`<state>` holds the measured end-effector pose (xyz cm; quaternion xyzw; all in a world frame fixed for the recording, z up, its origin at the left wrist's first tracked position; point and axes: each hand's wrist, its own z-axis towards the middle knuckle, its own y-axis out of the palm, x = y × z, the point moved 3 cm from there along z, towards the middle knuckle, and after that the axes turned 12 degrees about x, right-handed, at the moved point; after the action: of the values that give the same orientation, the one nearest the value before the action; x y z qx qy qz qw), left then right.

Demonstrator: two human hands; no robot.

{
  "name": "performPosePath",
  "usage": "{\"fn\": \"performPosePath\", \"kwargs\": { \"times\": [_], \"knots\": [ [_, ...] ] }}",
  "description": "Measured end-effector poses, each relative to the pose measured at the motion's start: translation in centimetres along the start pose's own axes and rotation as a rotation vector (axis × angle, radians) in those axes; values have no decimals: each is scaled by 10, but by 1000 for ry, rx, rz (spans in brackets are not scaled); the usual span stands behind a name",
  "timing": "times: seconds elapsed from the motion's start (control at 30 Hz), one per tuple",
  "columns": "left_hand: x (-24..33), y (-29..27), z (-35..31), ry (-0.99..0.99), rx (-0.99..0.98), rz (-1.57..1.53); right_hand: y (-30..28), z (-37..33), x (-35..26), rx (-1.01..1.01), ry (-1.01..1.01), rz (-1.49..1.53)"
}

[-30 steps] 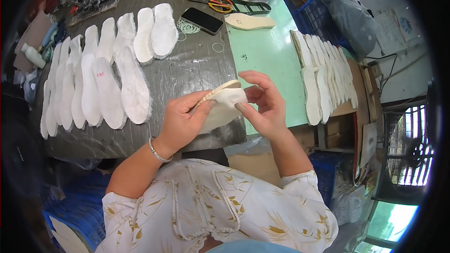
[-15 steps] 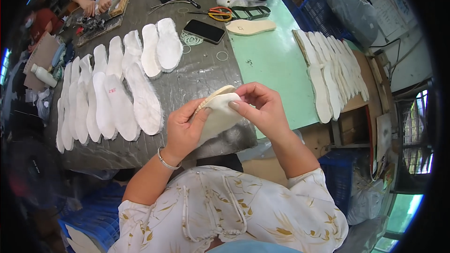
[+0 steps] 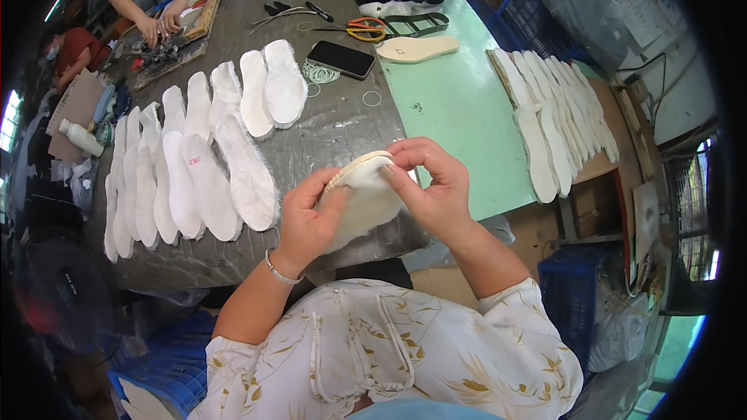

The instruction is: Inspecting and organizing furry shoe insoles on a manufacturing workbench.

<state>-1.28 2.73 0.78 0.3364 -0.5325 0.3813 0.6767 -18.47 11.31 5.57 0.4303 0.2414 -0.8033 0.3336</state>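
Closer to the tan sole's rim than half a second ago, the white fleecy layer lies against it, over the near edge of the dark table. The left hand pinches the left side, the right hand the far right edge; the worker would best keep both rims flush, pressing evenly along the curve.

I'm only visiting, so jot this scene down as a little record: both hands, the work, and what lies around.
Left hand: grips the left edge of a fuzzy white piece
Right hand: pinches its upper right edge
Grey table: rows of white insoles, black phone, pale bands
Green surface: one cream insole
Far right: more pale insoles, in rows
Upper left: a co-worker's hands
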Motion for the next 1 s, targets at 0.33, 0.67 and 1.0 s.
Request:
{"fn": "performPosePath", "kwargs": {
  "times": [0.33,0.67,1.0],
  "knots": [
    [32,12,21,8,51,-51,6,6,-11,14,-119,-50],
    [34,4,29,44,150,-282,8,9,-16,1,-85,52],
    [30,3,32,31,77,-349,14,12,-18,145,-309,-62]
  ]
}}
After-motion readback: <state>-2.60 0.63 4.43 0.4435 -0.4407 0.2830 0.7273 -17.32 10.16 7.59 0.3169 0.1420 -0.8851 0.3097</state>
